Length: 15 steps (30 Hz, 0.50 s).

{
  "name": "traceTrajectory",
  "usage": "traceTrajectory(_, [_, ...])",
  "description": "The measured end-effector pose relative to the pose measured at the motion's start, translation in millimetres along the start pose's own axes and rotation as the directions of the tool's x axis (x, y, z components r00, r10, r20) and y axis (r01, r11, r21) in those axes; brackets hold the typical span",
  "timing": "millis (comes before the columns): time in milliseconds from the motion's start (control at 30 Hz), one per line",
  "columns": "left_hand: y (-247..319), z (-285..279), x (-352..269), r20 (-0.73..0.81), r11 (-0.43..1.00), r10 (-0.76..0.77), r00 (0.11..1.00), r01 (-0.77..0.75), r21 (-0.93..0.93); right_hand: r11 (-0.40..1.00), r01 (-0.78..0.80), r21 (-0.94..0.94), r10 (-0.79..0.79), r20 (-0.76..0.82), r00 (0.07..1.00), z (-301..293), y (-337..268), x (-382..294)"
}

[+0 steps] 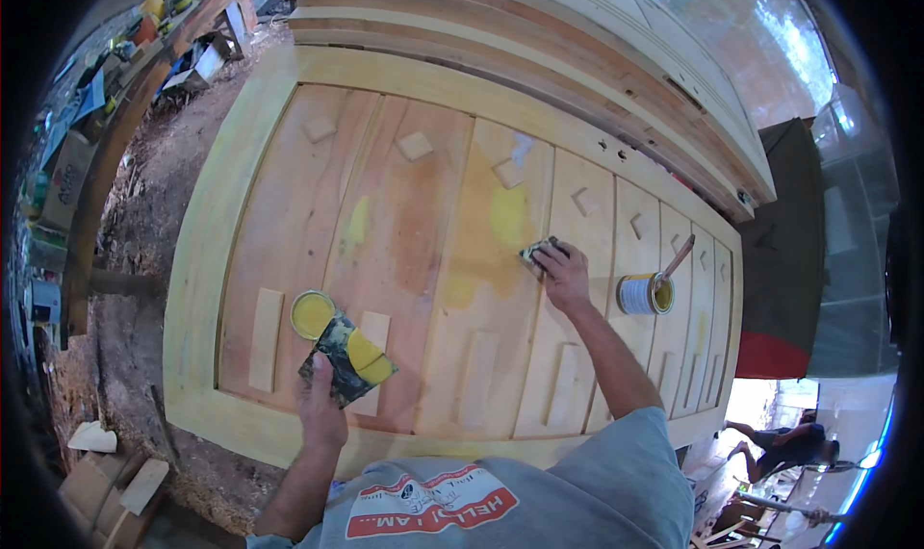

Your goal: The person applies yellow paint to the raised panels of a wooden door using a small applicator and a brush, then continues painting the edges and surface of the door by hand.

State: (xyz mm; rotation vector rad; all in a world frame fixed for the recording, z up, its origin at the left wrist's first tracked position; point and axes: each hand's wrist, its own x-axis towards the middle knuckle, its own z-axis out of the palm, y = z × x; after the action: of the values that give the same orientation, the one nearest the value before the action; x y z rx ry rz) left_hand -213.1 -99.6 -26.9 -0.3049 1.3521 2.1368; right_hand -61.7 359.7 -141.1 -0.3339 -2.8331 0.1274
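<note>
A large wooden door panel (404, 210) lies flat before me, with raised wooden strips and small diamond blocks on its boards. My left hand (325, 405) grips a dark, stained flat board (339, 358) carrying a mound of yellow paste (368, 358). Partly behind that board rests a round lid (312, 314) coated in yellow. My right hand (567, 271) holds a small dark-smeared spreader (540, 254) against the door's middle boards. Just left of it are yellow smears (510, 213). To the right stands a can (639, 294) of yellow material with a wooden stick (677, 260) in it.
Stacked wooden doors (505, 26) run along the far side. At the left, a cluttered wooden bench (119, 152) holds boxes and containers. Wood offcuts (119, 477) lie at the lower left. Another person (787, 448) is at the lower right, beyond the door's end.
</note>
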Motion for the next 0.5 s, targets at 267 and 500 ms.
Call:
traceTrajectory(267, [5.1,11.9,-3.3,0.075,0.999,0.015,0.997,-0.013,-0.033,0.986,-0.111,-0.128,0.118,0.05,0.992,15.3,-12.1,109.4])
traceTrajectory(500, [10.7,2.7,-2.1,0.03,1.0,0.025,0.999,-0.025,-0.009,0.954,-0.147,-0.262,0.185,0.123,0.975,42.3,-16.2,140.6])
